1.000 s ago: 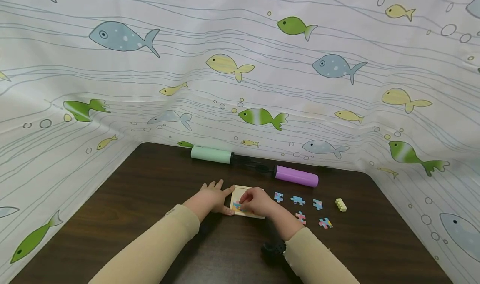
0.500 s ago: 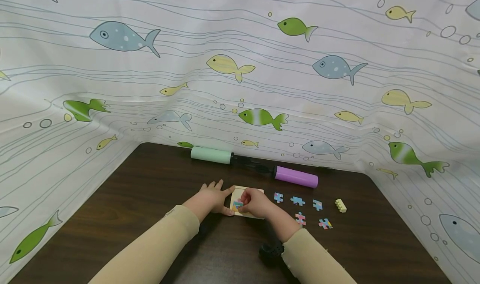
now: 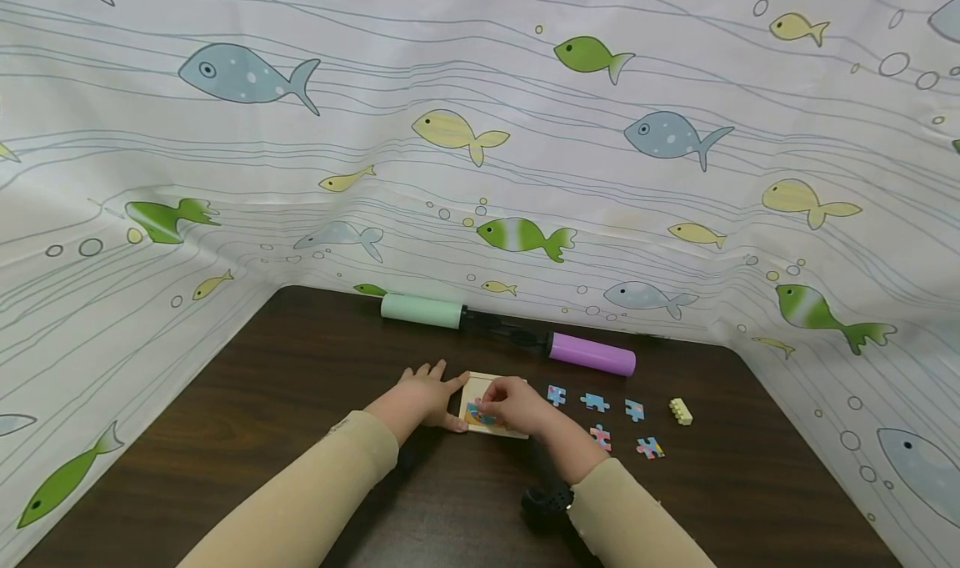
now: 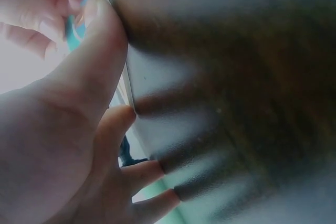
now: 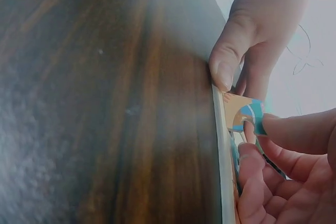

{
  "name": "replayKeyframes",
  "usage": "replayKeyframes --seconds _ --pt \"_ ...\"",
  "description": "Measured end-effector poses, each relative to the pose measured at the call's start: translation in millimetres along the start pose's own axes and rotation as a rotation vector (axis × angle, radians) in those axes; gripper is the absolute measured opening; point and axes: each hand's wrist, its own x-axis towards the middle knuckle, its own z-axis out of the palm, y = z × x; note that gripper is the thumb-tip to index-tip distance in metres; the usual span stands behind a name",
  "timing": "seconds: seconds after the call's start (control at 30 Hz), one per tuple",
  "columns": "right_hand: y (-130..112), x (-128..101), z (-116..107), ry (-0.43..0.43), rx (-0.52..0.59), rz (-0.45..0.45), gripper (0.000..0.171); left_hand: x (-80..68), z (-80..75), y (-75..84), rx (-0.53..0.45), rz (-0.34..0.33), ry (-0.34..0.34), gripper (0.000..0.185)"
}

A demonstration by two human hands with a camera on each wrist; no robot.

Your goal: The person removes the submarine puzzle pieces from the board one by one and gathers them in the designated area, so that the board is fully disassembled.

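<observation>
Pinching a thin, light, stiff puzzle piece [image 3: 480, 415] by its edges over the shallow puzzle tray [image 3: 517, 431] mid-table, the right hand [image 3: 517, 407] works beside the left hand [image 3: 423, 397], whose spread fingers brace the easily slid tray's left edge.

Five loose puzzle pieces lie on the dark wooden table [image 3: 300, 384]: a first piece [image 3: 556, 394], a second [image 3: 595, 401], a third [image 3: 634, 409], a fourth [image 3: 600, 436] and a fifth [image 3: 649, 448]. There is one puzzle board [image 3: 480, 384], one yellow toy brick [image 3: 681, 410], one mint-green roller [image 3: 422, 310] and one purple roller [image 3: 592, 354]. Two hands show, the left hand [image 3: 423, 394] and the right hand [image 3: 513, 404].
</observation>
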Motion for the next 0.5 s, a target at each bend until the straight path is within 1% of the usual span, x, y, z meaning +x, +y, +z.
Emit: replayKeyframes --seconds 0.13,0.33,0.5 --pt "0.7 -1.1 -2.1 -0.012 0.047 0.020 0.021 0.5 0.2 -0.4 -0.006 0.000 0.001 0.092" --pt "2.4 -2.3 -4.1 -0.025 0.104 0.025 0.022 1.1 0.3 -1.1 -0.003 -0.003 0.002 0.092" --pt "0.6 -9.6 -10.2 -0.020 0.134 0.019 0.024 0.3 0.0 -0.6 -0.009 -0.002 0.001 0.092"
